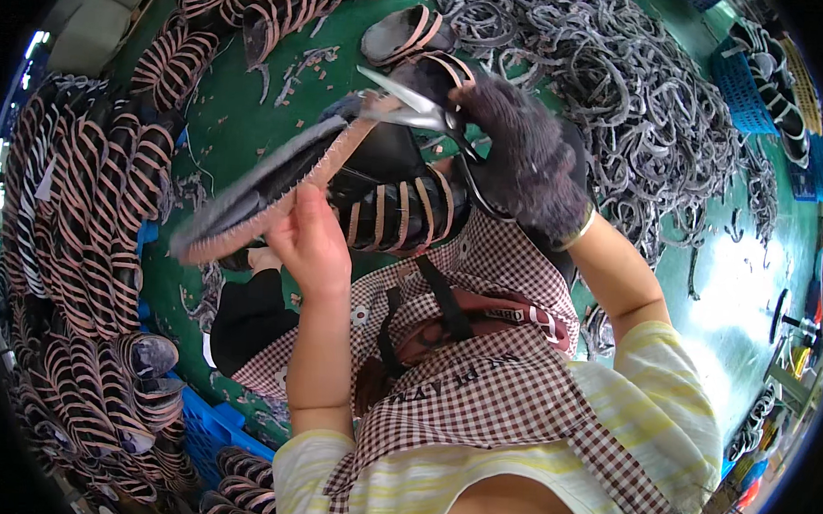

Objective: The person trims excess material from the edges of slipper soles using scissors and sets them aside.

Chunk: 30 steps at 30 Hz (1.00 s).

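Near the centre of the frame, a sandal sole [267,188] is held up at a slant by the bare left hand [313,243], whose fingers are closed around its lower edge; the sole runs from the middle left up toward the upper centre. In the upper centre, a pair of scissors [409,105] is gripped by the right hand [526,161], which is covered by a dark fuzzy glove and closed through the handles; the blades are parted, their tips at the upper end of the sole. A strapped sandal [400,211] lies on the lap just below. Stacks of striped sandals [82,224] fill the left side, and a heap of grey trimmed strips [621,82] covers the green floor [244,103] at the upper right.
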Each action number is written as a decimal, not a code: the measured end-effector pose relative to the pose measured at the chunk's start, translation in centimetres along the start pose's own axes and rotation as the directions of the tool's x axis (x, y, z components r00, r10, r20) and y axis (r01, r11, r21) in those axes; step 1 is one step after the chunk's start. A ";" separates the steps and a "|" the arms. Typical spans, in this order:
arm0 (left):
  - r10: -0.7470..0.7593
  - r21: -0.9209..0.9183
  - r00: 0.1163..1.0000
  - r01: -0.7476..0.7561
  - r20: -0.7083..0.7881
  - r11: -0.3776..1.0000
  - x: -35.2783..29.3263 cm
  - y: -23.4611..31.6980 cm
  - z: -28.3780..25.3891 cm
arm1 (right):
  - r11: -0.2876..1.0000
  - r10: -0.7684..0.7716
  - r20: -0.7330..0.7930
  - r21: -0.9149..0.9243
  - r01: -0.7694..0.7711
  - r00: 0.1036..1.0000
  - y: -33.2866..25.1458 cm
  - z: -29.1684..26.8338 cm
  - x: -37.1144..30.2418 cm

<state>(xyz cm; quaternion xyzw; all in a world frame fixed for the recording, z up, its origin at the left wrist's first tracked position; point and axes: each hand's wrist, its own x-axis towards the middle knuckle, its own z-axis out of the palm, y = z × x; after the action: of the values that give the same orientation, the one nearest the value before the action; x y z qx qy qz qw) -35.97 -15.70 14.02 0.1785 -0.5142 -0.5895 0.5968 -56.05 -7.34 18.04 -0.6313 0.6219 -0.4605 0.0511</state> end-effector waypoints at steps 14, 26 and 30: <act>0.180 0.377 0.982 -0.188 0.055 0.907 -2.3 1.2 -0.4 | 0.922 0.123 0.138 -0.382 -0.062 0.983 -2.5 -0.5 -1.4; -0.244 -0.260 0.952 0.288 0.187 0.922 0.2 3.9 -4.2 | 0.887 -0.318 0.301 -0.240 0.394 0.899 0.9 -2.0 1.4; -0.230 -0.285 0.960 0.268 0.162 0.920 0.0 3.6 -4.1 | 0.893 -0.263 0.465 -0.214 0.395 0.845 -1.0 -2.3 1.5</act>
<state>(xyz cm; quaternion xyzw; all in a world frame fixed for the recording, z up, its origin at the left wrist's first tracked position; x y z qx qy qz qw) -30.75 -16.40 15.27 0.1112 -0.4270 -0.7427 0.5037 -57.08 -7.21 20.78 -0.8145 0.5394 -0.2135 0.0077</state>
